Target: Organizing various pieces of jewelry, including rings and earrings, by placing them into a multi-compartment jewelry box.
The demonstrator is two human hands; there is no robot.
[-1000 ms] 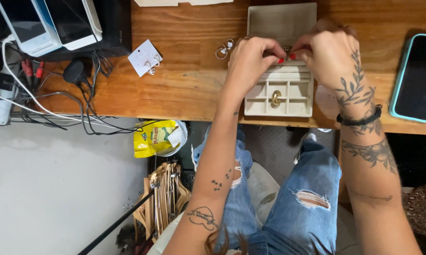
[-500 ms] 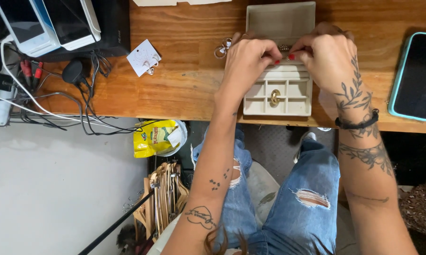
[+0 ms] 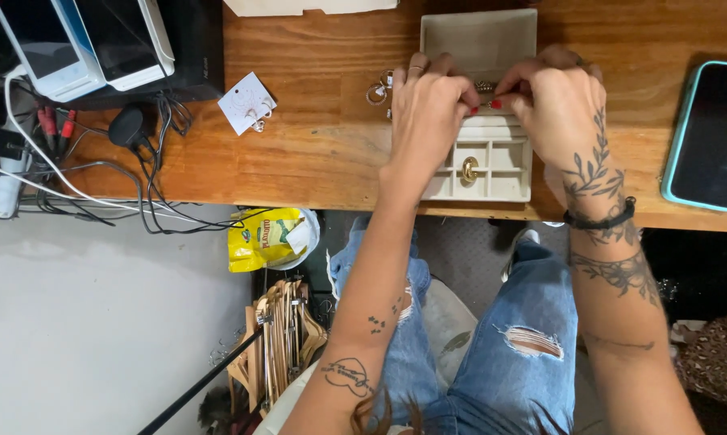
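Note:
A small beige jewellery box lies open on the wooden desk, its lid folded back. A gold ring sits in one of the front compartments. My left hand and my right hand meet over the middle of the box, fingertips pinched together on a small gold piece of jewellery. Loose hoop earrings lie on the desk just left of my left hand.
A white card with earrings lies to the left. A phone in a teal case rests at the right edge. White devices and tangled cables crowd the left. Below the desk are a yellow bag and wooden hangers.
Both hands stayed pinched together over the box; the fingers shifted slightly on the small piece. The view has drifted a little.

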